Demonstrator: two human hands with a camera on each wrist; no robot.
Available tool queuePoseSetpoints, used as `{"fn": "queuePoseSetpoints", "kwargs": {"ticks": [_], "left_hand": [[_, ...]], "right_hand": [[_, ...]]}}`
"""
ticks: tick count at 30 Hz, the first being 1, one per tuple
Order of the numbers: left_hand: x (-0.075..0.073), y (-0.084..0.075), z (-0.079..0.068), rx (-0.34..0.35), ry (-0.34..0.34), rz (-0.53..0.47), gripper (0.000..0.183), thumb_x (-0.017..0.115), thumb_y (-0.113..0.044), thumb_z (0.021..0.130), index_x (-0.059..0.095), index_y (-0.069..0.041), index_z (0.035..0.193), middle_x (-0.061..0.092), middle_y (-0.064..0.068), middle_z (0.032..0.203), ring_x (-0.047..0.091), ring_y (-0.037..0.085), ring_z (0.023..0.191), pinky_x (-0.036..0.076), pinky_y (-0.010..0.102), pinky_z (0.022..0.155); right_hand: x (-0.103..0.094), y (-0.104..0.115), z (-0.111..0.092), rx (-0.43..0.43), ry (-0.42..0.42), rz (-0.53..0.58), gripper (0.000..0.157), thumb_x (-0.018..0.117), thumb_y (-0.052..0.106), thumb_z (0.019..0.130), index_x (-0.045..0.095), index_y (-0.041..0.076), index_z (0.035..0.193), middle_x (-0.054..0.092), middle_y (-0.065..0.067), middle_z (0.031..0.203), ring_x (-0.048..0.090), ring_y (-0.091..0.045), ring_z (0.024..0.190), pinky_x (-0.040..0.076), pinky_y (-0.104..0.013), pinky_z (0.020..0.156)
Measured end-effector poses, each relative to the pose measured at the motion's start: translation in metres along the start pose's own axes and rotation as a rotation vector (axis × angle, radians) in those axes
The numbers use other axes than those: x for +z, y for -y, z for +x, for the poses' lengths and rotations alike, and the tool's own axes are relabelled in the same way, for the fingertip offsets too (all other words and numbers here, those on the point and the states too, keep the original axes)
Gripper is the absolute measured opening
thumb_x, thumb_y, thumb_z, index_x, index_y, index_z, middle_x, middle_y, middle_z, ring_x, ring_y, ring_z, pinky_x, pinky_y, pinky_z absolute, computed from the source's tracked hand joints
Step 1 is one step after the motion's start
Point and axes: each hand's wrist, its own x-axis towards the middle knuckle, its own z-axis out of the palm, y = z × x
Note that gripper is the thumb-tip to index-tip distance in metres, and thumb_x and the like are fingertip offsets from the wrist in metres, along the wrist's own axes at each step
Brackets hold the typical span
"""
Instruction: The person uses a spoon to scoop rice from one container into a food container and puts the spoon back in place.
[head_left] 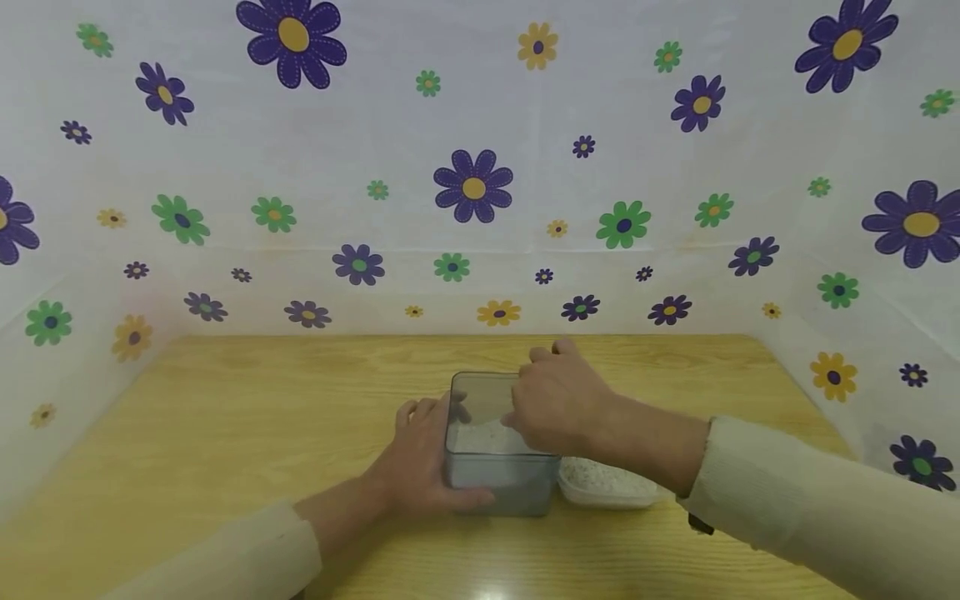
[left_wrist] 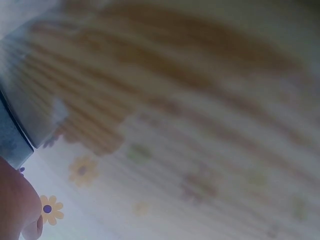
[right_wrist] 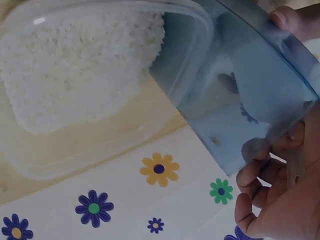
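A translucent grey-blue square container [head_left: 510,485] stands on the table with something white inside its lower part. My left hand [head_left: 420,458] grips it from the left, thumb along the front wall and fingers round the far side. Over the container's right part is my right hand [head_left: 562,404], its fingers curled. In the right wrist view those fingers hold a flat pale handle [right_wrist: 296,167] with a small hole near its end; the rest of that utensil is hidden. Just right of the container sits a clear plastic tub [head_left: 611,502] holding white rice [right_wrist: 75,70].
All this stands on a wood-grain table [head_left: 262,408]. A white sheet [head_left: 637,108] printed with flowers rises along the table's back and both sides. My right forearm passes above the tub and covers part of it in the head view.
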Motion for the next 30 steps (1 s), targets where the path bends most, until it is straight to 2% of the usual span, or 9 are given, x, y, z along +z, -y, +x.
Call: {"fn": "queuePoseSetpoints", "kwargs": {"ticks": [3,6,11,14,20,30], "left_hand": [[0.000,0.001,0.000,0.008,-0.009,-0.003,0.115,0.074,-0.071,0.068,0.030,-0.004,0.150,0.052,0.004,0.129,0.046,0.022,0.119,0.023,0.055,0.108],[0.001,0.002,-0.001,0.018,-0.017,0.003,0.115,0.074,-0.072,0.068,0.030,-0.004,0.150,0.052,0.003,0.127,0.046,0.021,0.118,0.023,0.054,0.107],[0.002,0.004,-0.002,0.033,-0.037,0.010,0.115,0.075,-0.072,0.066,0.030,-0.005,0.149,0.052,0.004,0.128,0.046,0.023,0.118,0.023,0.054,0.107],[0.004,0.006,-0.002,0.044,-0.048,0.017,0.116,0.073,-0.076,0.066,0.029,-0.007,0.149,0.052,0.004,0.129,0.047,0.023,0.121,0.023,0.054,0.107],[0.006,0.007,-0.001,0.058,-0.048,0.017,0.122,0.072,-0.078,0.066,0.026,-0.006,0.152,0.051,0.005,0.133,0.046,0.023,0.123,0.023,0.055,0.108],[0.004,0.004,-0.001,0.037,-0.034,0.022,0.122,0.075,-0.075,0.066,0.027,-0.003,0.151,0.050,0.009,0.137,0.045,0.025,0.123,0.022,0.055,0.108]], "right_hand": [[0.004,0.002,0.000,0.032,-0.009,0.067,0.040,0.061,0.046,0.096,0.072,0.015,0.074,0.066,0.003,0.077,0.049,-0.018,0.081,0.036,-0.040,0.080],[0.009,0.003,0.000,0.066,-0.030,0.137,0.042,0.061,0.045,0.097,0.070,0.015,0.068,0.065,0.003,0.076,0.048,-0.018,0.082,0.035,-0.041,0.082],[0.015,0.007,0.002,0.096,-0.067,0.239,0.052,0.059,0.043,0.098,0.055,0.018,0.053,0.059,0.005,0.067,0.050,-0.019,0.082,0.036,-0.046,0.088],[0.017,0.010,0.003,0.121,-0.073,0.297,0.056,0.058,0.042,0.099,0.051,0.017,0.049,0.053,0.005,0.059,0.048,-0.019,0.079,0.034,-0.045,0.086],[0.018,0.011,0.002,0.184,-0.070,0.372,0.059,0.056,0.042,0.100,0.051,0.016,0.047,0.049,0.005,0.054,0.046,-0.018,0.078,0.034,-0.045,0.083],[0.011,0.000,-0.006,0.225,-0.088,0.479,0.055,0.055,0.039,0.101,0.057,0.017,0.051,0.055,0.005,0.064,0.050,-0.020,0.083,0.034,-0.044,0.081]]}}
